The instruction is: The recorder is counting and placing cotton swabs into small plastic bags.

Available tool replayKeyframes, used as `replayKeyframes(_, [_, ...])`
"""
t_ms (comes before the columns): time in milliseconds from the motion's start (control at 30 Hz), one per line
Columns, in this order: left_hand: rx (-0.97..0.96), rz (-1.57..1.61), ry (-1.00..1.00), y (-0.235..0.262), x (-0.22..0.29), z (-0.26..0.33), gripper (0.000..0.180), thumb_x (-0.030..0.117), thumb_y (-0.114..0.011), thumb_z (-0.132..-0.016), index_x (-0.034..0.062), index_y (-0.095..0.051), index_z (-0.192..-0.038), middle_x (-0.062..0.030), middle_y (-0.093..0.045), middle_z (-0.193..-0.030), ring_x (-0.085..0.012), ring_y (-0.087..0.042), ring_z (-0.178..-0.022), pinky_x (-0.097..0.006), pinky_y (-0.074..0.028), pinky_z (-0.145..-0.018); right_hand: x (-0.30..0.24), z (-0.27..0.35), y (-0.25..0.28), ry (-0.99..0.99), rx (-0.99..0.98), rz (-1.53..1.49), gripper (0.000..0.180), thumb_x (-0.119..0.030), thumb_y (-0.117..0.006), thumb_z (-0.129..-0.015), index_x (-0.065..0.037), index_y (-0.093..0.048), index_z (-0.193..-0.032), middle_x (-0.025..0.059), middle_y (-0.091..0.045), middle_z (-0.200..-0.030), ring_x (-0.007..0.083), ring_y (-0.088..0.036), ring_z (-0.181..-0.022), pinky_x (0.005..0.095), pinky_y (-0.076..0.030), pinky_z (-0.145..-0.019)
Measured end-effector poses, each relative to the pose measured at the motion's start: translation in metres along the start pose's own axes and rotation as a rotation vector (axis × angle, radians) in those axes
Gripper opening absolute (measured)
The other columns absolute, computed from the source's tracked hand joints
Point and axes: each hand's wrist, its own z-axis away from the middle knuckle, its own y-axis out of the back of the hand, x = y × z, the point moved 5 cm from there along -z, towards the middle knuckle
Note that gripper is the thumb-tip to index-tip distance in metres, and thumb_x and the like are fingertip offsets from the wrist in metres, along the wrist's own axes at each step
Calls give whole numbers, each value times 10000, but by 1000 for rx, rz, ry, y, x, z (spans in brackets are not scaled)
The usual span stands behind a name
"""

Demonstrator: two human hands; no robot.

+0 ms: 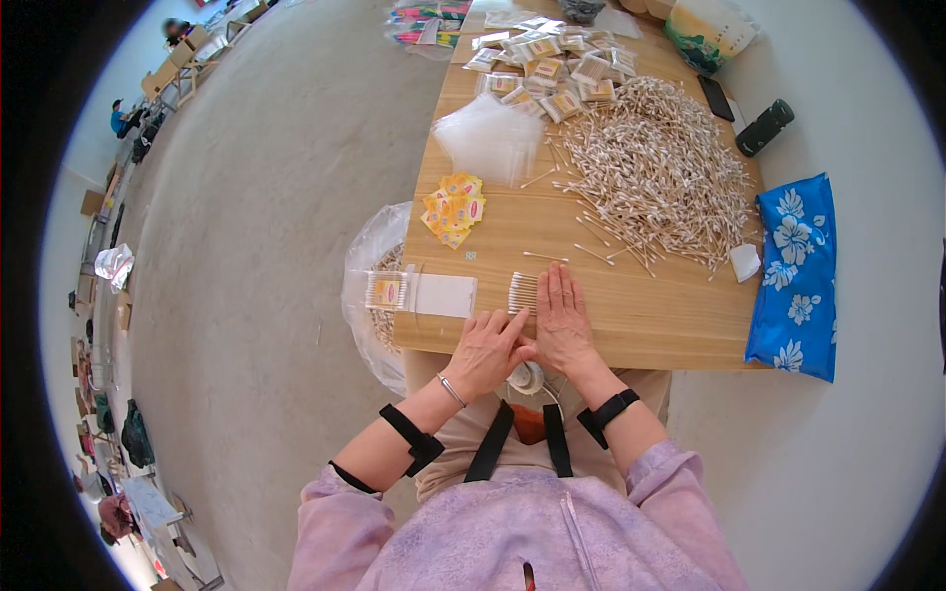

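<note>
A row of cotton swabs lies side by side near the front edge of the wooden table. My right hand rests flat along the row's right side, its fingers stretched out and together. At the row's near end, my left hand has its index finger extended by the swabs, its fingertips close to my right thumb. Neither hand appears to grip anything. Just left of the row lie a white card and a clear pack of swabs with a yellow label, at the table's left edge.
A big heap of loose swabs covers the right half. Farther back are filled packs, clear plastic bags and yellow labels. A blue floral pouch, black bottle and phone line the right side.
</note>
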Motion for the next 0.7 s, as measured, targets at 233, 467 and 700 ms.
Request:
replayKeyframes(233, [4, 27, 35, -3, 1, -3, 586, 359, -586, -863, 44, -427, -1331, -129, -506, -1027, -300, -475, -980, -404, -354, -860, 1, 0, -1, 1, 6, 20, 1030, -592, -582, -761, 89, -178, -1420, 254, -113, -1511, 357, -77, -1425, 447, -53, -1158])
replayKeyframes(467, [-21, 8, 9, -5, 0, -2, 629, 372, -591, -854, 43, -392, -1352, -125, -508, -1042, -296, -477, -990, -405, -349, -864, 1, 0, 1, -7, -7, 15, 1030, -580, -589, -762, 88, -167, -1422, 255, -107, -1512, 357, -77, -1425, 449, -54, -1157])
replayKeyframes(700, [-23, -10, 34, -4, 1, -6, 650, 403, -590, -851, 29, -392, -1344, -127, -510, -1039, -291, -480, -986, -401, -353, -856, 0, 0, 2, 4, 18, 10, 1012, -567, -591, -767, 85, -178, -1421, 252, -117, -1512, 355, -83, -1426, 450, -63, -1156])
